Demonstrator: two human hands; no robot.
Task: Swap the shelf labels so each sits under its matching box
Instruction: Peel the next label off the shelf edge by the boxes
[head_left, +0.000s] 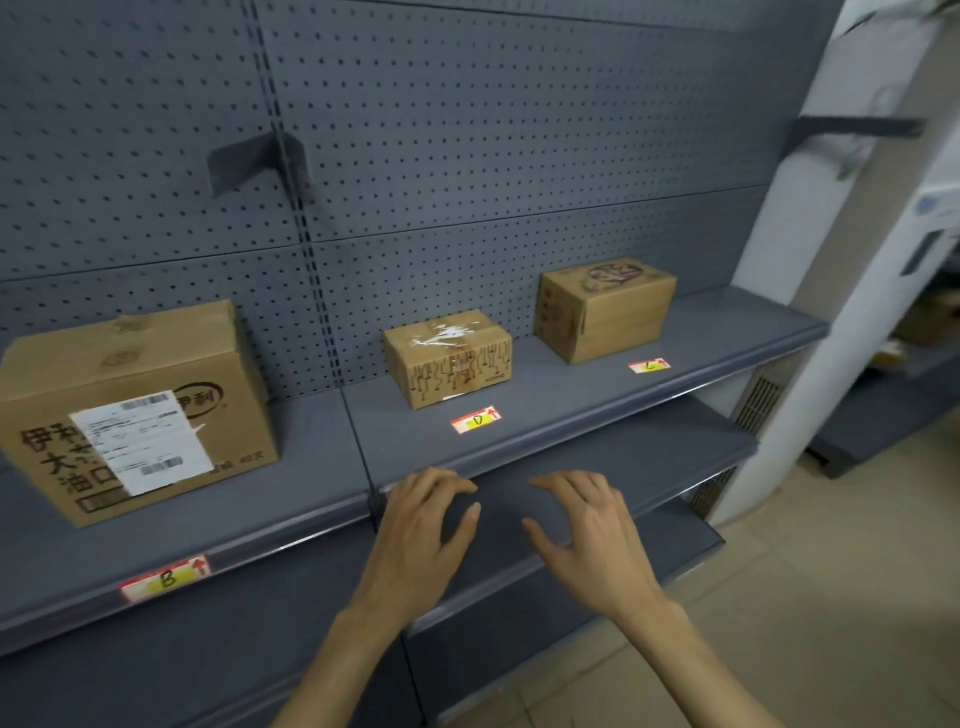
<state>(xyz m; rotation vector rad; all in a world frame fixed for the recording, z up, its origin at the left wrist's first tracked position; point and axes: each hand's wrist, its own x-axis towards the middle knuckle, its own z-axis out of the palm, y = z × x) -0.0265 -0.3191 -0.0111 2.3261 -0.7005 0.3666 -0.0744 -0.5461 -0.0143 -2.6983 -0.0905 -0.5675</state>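
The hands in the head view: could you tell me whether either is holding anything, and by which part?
Nothing is held. The left hand and right hand hover open, fingers spread, near the shelf edge; every label lies untouched.

Matt metal, plain cardboard

The shelf (571, 405) and perforated back panel (467, 130) look like matt grey painted metal. The three boxes (448, 358) are rough brown cardboard; the big one carries a smooth white paper sticker (140, 441). The labels (476, 420) look papery

label B (165, 578), label D (476, 420), label C (649, 366), 伊利 on left box (140, 415)
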